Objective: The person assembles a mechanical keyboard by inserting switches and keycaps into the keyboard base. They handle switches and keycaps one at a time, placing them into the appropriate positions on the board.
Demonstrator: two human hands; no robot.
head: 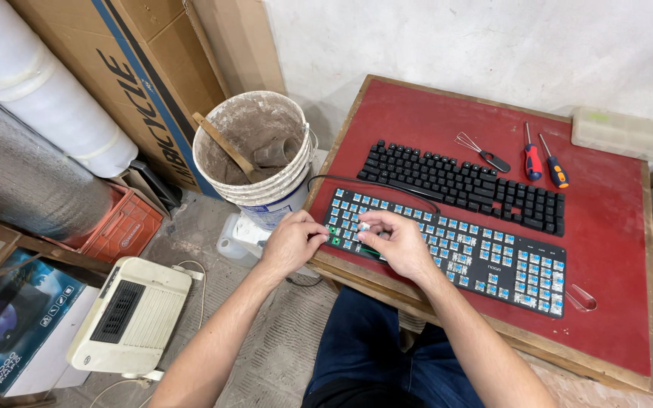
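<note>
Dark blue trousers (372,347) are seen at the bottom centre of the frame, with two bare forearms reaching up from there toward the middle. At the middle of the frame, the left hand (290,242) is curled against the left end of a black keyboard stripped of its keycaps, its blue switches exposed (478,257); the fingers are bent inward and pressed to the board's edge, and whether anything is pinched between them cannot be told. Just to the right, the right hand (398,243) is laid over the same keyboard's left portion, fingers half closed, with a small pale piece seemingly nipped at the fingertips; its kind cannot be made out. This keyboard is set along the near edge of a red-topped wooden table (614,249) in the right half of the frame. Directly above it a second black keyboard with all keycaps fitted (462,181) is placed, with a black cable looped between the two. Further up and right, a wire keycap puller with a black handle (481,153), a red-handled screwdriver (531,156) and an orange-handled screwdriver (554,166) are laid side by side. A translucent plastic box (626,133) is seen at the upper right corner of the table. Left of the table, a dirty white bucket holding a wooden stick (255,155) is stood on the floor.
</note>
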